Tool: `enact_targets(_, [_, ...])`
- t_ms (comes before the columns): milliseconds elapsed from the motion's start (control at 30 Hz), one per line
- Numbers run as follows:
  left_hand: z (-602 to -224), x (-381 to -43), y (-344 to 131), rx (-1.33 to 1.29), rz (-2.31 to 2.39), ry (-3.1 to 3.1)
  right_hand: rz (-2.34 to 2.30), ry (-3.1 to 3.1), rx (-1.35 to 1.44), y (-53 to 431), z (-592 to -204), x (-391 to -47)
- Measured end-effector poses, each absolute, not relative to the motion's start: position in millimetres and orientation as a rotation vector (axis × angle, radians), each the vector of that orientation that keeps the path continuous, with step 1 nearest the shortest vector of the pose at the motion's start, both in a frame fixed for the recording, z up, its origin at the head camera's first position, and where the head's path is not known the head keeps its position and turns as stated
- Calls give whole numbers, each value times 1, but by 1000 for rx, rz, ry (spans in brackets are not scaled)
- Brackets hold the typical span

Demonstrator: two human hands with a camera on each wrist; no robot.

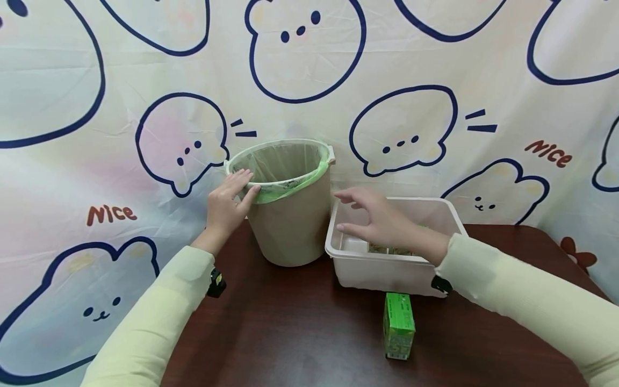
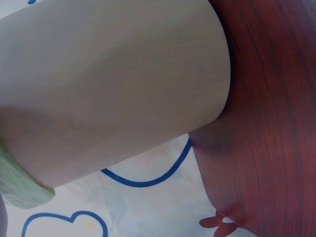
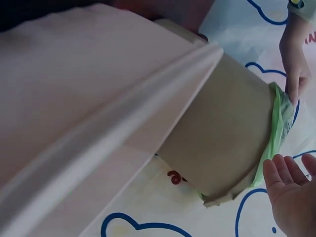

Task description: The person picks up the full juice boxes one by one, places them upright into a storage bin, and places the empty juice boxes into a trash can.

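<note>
A beige trash can (image 1: 290,231) with a green plastic liner (image 1: 275,192) folded over its rim stands upright at the back of the table. My left hand (image 1: 227,207) holds the rim at its left side, fingertips over the edge and thumb on the liner. To the right of the can is a white plastic basin (image 1: 382,274). My right hand (image 1: 382,217) hovers over that basin, fingers pointing toward the can and nothing in its grasp. Beneath this hand and forearm, partly hidden, greenish packages (image 1: 394,250) lie in the basin.
In front of the basin, a green box (image 1: 399,325) stands on the dark brown table (image 1: 290,333). A cloth (image 1: 300,118) printed with cartoon animals hangs right behind the can and basin.
</note>
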State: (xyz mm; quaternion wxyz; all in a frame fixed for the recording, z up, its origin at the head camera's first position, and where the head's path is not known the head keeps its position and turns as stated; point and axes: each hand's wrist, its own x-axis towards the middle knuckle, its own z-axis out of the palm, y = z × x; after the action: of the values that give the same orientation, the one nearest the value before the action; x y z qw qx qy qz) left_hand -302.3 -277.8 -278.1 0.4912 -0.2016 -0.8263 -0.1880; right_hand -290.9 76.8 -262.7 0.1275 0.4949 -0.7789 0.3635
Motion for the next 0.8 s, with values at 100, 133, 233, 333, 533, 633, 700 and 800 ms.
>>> enact_targets(100, [-279,-302,-278,-491,-456,-2002,1086,-2275,1438,86,-269,-284])
enact_targets(133, [-279,-302,-278,-491,-456,-2002,1095,-2271,1437,89,-271,-282])
enact_targets(233, [-279,-303,-278,-490,-463,-2004,1110,-2241,1440,97,-277,-275])
enact_targets(333, [-279,-303,-278,-491,-475,-2002,1102,-2223,1426,105,-285,-269])
enact_targets(533, [-279,-303,-276,-501,-467,-2006,1112,-2231,1425,126,-302,-255])
enact_targets(633, [-278,-303,-276,-509,-465,-2004,1097,-2216,1473,137,-311,-248])
enact_targets(700, [-278,-303,-276,-517,-464,-1995,1084,-2216,1496,143,-317,-243])
enact_targets(800, [-278,-303,-277,-522,-457,-1981,1115,-2248,1520,150,-325,-236])
